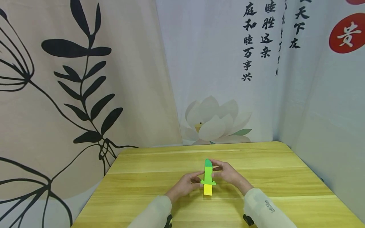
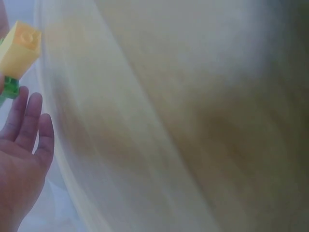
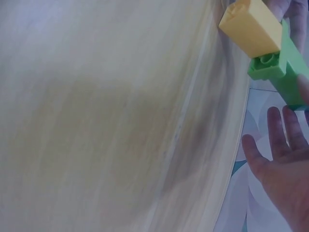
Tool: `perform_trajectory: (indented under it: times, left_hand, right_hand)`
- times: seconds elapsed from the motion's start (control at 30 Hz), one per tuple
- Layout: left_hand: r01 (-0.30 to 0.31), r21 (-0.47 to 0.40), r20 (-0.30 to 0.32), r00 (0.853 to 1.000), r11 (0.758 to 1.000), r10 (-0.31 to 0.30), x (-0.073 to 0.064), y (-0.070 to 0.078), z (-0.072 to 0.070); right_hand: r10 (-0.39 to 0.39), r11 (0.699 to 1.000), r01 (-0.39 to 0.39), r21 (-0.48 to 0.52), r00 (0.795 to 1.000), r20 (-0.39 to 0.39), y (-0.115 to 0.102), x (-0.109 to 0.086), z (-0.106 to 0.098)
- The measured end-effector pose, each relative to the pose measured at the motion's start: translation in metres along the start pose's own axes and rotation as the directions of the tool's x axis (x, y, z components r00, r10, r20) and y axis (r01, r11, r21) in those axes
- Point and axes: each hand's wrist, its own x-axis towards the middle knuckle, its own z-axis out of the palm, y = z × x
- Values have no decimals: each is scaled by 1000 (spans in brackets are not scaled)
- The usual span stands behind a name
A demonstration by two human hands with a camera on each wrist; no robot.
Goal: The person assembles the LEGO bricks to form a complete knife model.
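Between both hands is a sword-shaped toy of building blocks, held upright over the table. Its lower end is a yellow block; above come a thin green crosspiece, a light green block and a darker green curved tip. My left hand holds it from the left, near the crosspiece. From the right, my right hand grips the upper green part between thumb and fingers. Both wrist views show the yellow block's hollow underside, and several fingers of each hand stretch away from the toy.
A wooden table with light grain lies beneath the hands. Behind it hangs a curtain printed with dark leaves, a lotus flower and black characters. Another pale curtain stands along the table's right side.
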Motion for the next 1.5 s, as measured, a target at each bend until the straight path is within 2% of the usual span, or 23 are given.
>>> perform_trajectory:
  times: [0.33,0.63,0.77,0.97,1.2,1.5]
  left_hand:
    - [14,20,13,1000,1000,-15,0,1,-1]
    - [-9,35,3,1000,999,8,1,-3,-2]
    - [14,43,1,1000,999,-14,1,-4,-4]
    - [60,7,18,998,998,-60,-2,-5,-6]
    - [83,-24,47,996,996,-81,-6,-4,-9]
    - [87,15,75,993,996,-88,-7,-5,-10]
  right_hand:
    - [5,1000,-4,-8,999,38,2,2,0]
    - [18,999,-17,-32,999,37,6,6,3]
    - [12,999,-10,-36,998,54,8,9,5]
    - [22,999,-19,-47,997,68,9,11,7]
    - [23,1000,-21,-16,992,127,11,12,8]
    - [46,999,-49,10,979,198,17,15,8]
